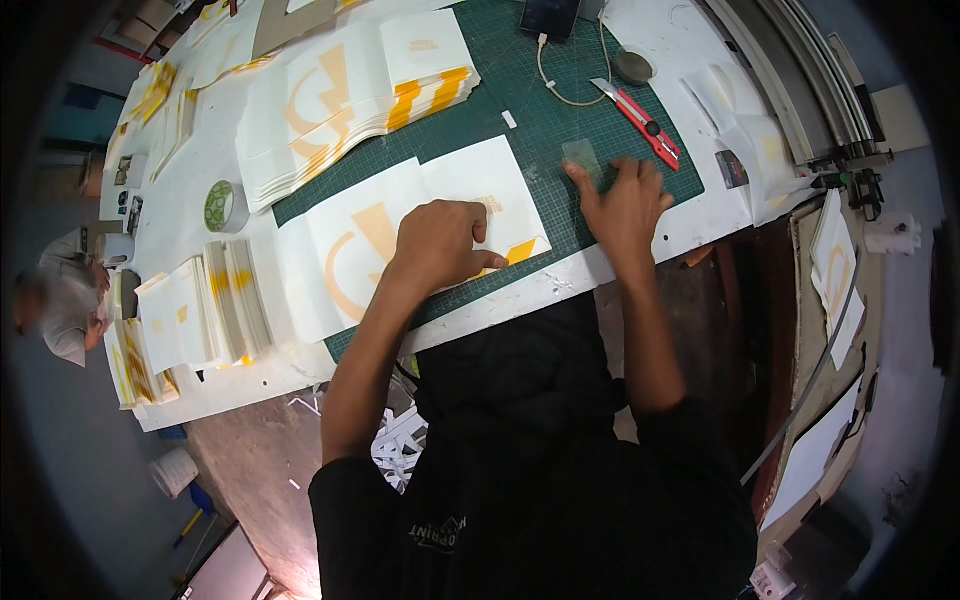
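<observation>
Printed sheet (365, 225): is lying on the green mat (470, 125); uneven pressing could be skewing it.
Left hand (438, 243): is curling over the sheet, thumb at its yellow edge; whether the grip is pinching, I cannot tell.
Right hand (627, 205): is touching the clear piece (581, 153); grasping unclear.
Red cutter (645, 128): is lying near, blade bared; careless reaching could be nicking fingers.

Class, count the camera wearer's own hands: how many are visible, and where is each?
2: the left hand is on the printed sheet; the right hand is over the green mat, at a small translucent piece. Neither is hidden.
</observation>
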Demonstrator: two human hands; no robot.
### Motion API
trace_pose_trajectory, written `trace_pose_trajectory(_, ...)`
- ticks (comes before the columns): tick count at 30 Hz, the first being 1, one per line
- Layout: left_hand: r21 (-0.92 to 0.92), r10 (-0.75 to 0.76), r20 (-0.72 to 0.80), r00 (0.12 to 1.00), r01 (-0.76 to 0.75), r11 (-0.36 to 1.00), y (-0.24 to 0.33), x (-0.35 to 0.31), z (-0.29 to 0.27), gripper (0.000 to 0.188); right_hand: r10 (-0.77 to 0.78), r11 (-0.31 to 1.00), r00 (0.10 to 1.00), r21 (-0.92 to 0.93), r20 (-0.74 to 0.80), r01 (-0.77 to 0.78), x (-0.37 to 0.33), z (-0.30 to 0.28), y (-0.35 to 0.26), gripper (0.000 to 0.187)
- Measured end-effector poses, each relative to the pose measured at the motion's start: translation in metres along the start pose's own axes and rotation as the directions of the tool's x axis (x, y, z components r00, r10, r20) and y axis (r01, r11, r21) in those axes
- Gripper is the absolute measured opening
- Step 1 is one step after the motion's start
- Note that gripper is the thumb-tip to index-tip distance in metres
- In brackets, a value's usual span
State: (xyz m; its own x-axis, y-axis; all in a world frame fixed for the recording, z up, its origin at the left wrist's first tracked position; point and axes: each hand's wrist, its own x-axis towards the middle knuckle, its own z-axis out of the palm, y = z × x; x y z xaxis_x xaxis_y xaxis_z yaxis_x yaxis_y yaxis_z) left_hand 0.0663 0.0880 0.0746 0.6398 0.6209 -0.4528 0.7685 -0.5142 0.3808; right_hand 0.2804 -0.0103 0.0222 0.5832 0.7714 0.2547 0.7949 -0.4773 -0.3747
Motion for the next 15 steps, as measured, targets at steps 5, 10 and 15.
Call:
trace_pose_trajectory(5, -0.017, 0.021, -0.008, 1.0, -0.021, 1.0, -0.006, 0.007, 0.002, 0.056, -0.052, 0.992, 0.998, 0.119, 0.047, 0.046, 0.006, 0.007, 0.009, 0.047)
trace_pose_trajectory(10, -0.041, 0.009, -0.032, 0.999, -0.011, 0.999, -0.009, 0.005, 0.004, 0.056, 0.071, 0.865, 0.967, 0.467, 0.245, -0.181, -0.025, -0.023, -0.007, 0.035)
trace_pose_trajectory(15, -0.048, 0.061, -0.054, 0.997, -0.064, 0.997, -0.012, 0.006, 0.007, 0.055, -0.055, 0.824, 0.966, 0.559, 0.252, -0.099, -0.097, -0.023, -0.028, 0.034)
